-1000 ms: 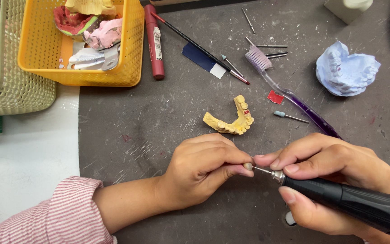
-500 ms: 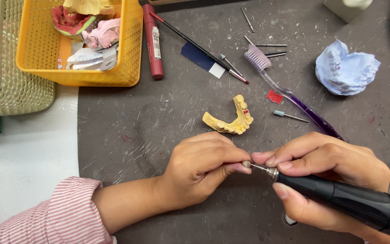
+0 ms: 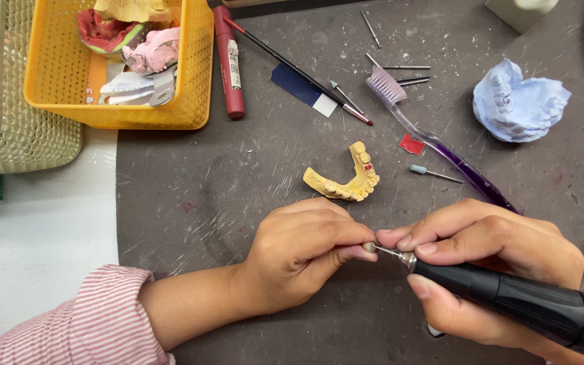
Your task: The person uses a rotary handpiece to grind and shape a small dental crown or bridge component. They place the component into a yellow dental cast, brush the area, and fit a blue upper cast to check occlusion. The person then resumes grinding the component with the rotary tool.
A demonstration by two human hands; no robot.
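Low in the frame, my left hand [image 3: 299, 253] pinches a tiny piece, fingers together; my right hand [image 3: 488, 260] has its fingers clamped on the black rotary handpiece [image 3: 528, 307], below the yellow dental cast [image 3: 346, 182].

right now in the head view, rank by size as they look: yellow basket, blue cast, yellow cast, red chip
1. yellow basket, largest though cut off by the frame
2. blue cast
3. yellow cast, slightly smaller than the blue one
4. red chip, smallest by far
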